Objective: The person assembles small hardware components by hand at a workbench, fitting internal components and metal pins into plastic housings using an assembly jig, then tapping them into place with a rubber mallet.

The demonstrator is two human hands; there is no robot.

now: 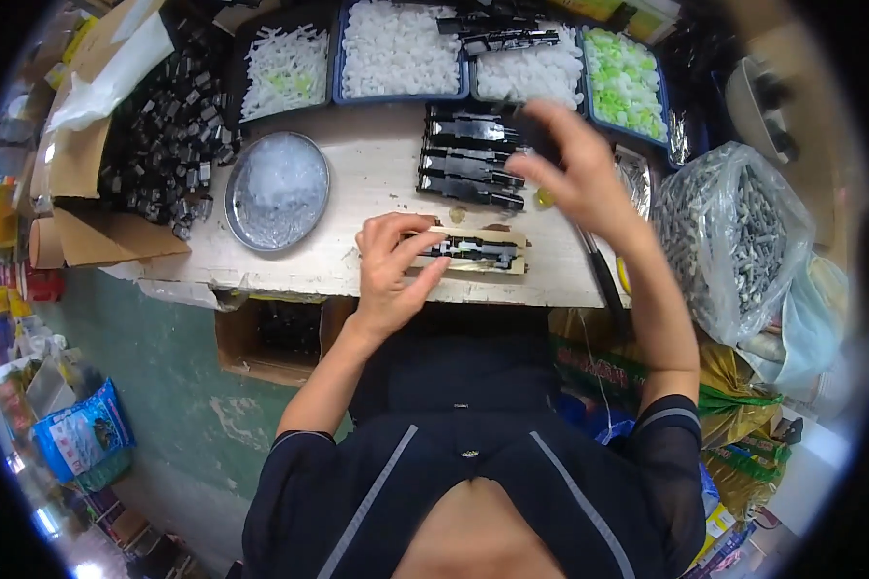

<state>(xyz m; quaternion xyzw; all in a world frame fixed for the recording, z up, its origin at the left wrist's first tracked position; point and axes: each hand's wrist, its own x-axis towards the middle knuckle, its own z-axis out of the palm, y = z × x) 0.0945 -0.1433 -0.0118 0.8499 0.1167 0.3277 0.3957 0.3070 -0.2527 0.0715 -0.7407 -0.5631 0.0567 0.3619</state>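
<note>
My left hand (394, 268) grips the left end of a pale, wood-coloured holder (473, 268) near the table's front edge, thumb and fingers on either side. Lying in the holder is a long black plastic part (483, 253) with light pieces along its middle. Above the table to the right, my right hand (584, 179) has its thumb and forefinger apart. A dark blur sits between them, and whether it is held cannot be made out. Beside that hand lies a row of several long black plastic parts (468, 159).
Behind stand trays of white pieces (401, 53) and green pieces (626, 82). At left are a round metal dish (278, 191) and a cardboard box (77, 174) spilling black parts. A black-handled tool (603, 280) and a clear bag of metal pieces (729, 241) lie right.
</note>
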